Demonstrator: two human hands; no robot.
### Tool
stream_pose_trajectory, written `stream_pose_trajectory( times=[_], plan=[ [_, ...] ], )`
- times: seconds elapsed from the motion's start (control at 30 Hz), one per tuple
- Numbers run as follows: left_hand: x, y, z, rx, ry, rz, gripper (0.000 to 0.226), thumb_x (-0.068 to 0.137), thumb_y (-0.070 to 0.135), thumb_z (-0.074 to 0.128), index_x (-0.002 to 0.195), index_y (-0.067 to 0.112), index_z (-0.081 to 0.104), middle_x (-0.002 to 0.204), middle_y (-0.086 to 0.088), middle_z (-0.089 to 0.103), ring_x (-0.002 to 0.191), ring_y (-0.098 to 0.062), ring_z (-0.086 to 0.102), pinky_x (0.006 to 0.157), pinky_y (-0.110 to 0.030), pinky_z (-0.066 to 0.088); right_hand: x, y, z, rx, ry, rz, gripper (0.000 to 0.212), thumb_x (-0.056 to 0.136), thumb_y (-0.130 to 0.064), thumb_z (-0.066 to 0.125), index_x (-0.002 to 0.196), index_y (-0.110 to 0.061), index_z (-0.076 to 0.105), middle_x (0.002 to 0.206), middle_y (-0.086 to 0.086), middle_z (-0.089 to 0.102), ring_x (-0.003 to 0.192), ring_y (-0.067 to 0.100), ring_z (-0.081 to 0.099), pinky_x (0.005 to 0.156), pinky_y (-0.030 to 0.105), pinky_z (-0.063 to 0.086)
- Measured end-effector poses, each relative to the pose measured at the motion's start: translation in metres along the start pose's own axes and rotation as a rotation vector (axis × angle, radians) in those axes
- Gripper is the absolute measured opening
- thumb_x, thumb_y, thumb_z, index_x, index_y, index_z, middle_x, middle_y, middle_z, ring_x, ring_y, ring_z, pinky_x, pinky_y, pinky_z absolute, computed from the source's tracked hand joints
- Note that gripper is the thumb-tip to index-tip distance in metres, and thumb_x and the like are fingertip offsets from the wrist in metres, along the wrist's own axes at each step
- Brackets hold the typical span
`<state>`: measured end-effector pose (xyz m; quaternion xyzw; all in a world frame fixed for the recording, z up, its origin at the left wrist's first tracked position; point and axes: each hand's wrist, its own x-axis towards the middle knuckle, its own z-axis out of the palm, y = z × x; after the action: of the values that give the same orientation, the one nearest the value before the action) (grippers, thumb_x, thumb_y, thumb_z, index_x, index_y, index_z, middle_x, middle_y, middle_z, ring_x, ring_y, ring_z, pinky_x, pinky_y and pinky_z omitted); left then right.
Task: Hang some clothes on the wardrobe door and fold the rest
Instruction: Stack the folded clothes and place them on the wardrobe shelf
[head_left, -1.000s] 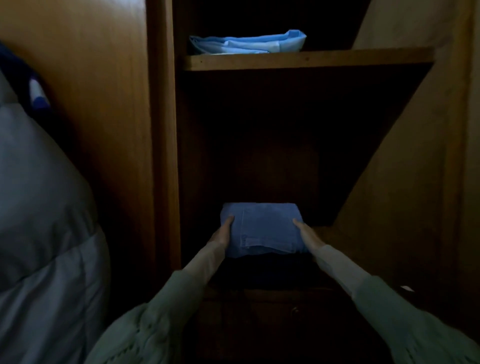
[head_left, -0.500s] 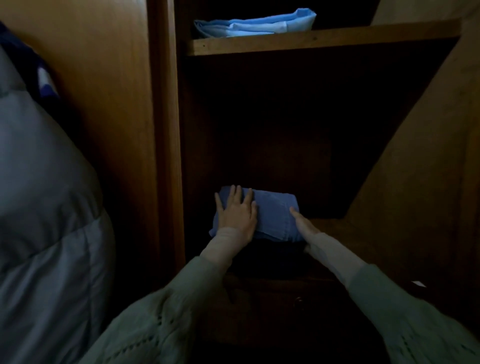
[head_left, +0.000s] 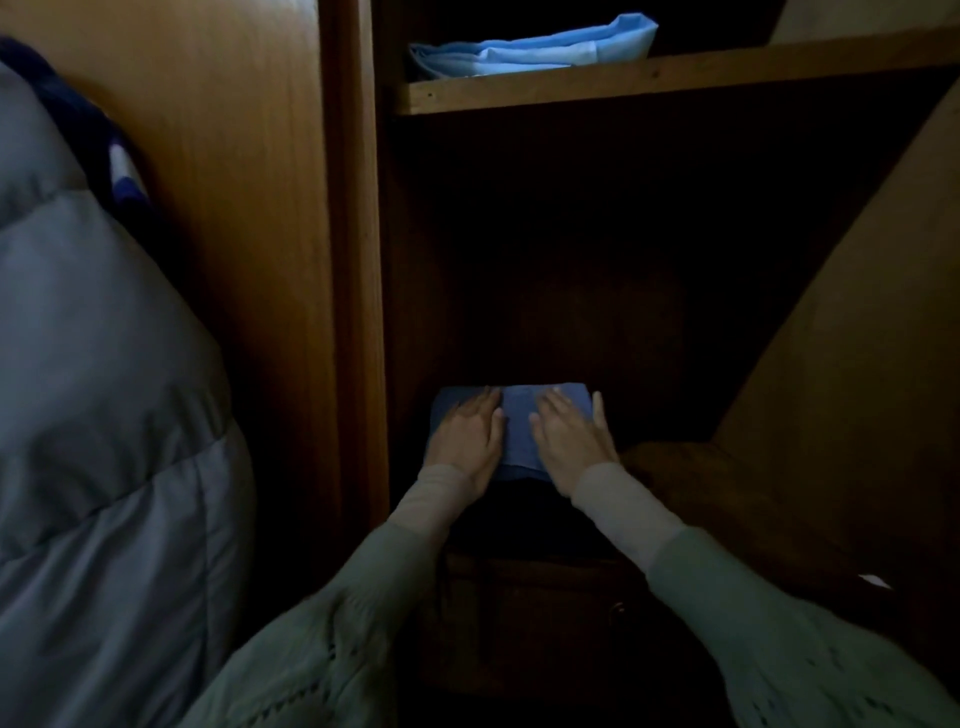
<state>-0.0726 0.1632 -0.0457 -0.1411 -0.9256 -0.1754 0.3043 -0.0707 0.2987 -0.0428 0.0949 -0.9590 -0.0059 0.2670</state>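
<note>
Head view shows my left hand (head_left: 470, 441) and right hand (head_left: 569, 441) flat, fingers straight, gripping nothing — pressing the folded jeans (head_left: 517, 428) directly beneath them, lower centre, long side running left-right.

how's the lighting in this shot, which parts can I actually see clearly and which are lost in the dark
Head view: dim overall; the light blue folded cloth on the upper shelf catches the most light; the folded blue jeans under the left hand and right hand are readable; the wardrobe interior behind and below them is nearly black; the edges look bent by the wide lens.
</note>
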Motion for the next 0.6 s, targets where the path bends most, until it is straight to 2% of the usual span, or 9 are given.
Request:
stream_pose_trajectory(
  times=[0.1, 0.2, 0.43, 0.6],
  plan=[
    [-0.006, -0.009, 0.005, -0.017, -0.018, -0.009, 0.045, 0.104, 0.023, 0.021, 0.148, 0.013, 0.024, 0.154, -0.004, 0.028, 0.138, -0.016, 0.029, 0.109, -0.020, 0.016, 0.001, -0.008, 0.012, -0.191, 0.016, -0.092, 0.049, 0.103, -0.023, 0.020, 0.150, -0.009, 0.016, 0.157, 0.010, 0.011, 0.146, 0.023, 0.006, 0.116, 0.047, -0.004],
    [-0.008, -0.008, 0.011, 0.015, -0.035, 0.004, 0.045, 0.104, 0.021, 0.021, 0.148, 0.010, 0.021, 0.155, -0.006, 0.024, 0.140, -0.017, 0.025, 0.111, -0.020, 0.012, 0.004, -0.005, 0.021, -0.102, 0.019, -0.069, 0.051, 0.103, -0.027, 0.014, 0.149, -0.005, 0.015, 0.157, 0.013, 0.013, 0.145, 0.023, 0.012, 0.118, 0.036, 0.004],
    [-0.007, -0.006, -0.003, 0.030, -0.136, 0.023, 0.049, 0.104, 0.027, 0.019, 0.150, 0.012, 0.013, 0.158, -0.004, 0.013, 0.144, -0.014, 0.014, 0.117, -0.028, 0.006, -0.002, -0.006, -0.005, 0.015, -0.113, -0.026, 0.054, 0.104, -0.031, 0.015, 0.150, -0.006, 0.003, 0.158, 0.009, 0.005, 0.146, 0.017, 0.008, 0.117, 0.031, 0.002],
    [-0.025, 0.006, -0.021, 0.036, -0.138, 0.029, 0.052, 0.104, 0.027, 0.023, 0.151, 0.014, 0.006, 0.159, -0.002, 0.004, 0.146, -0.014, 0.006, 0.118, -0.032, 0.004, -0.024, -0.004, -0.039, 0.101, -0.159, 0.014, 0.054, 0.104, -0.031, 0.018, 0.150, -0.009, 0.002, 0.159, 0.005, 0.002, 0.146, 0.015, 0.006, 0.116, 0.029, 0.005]
  ],
)
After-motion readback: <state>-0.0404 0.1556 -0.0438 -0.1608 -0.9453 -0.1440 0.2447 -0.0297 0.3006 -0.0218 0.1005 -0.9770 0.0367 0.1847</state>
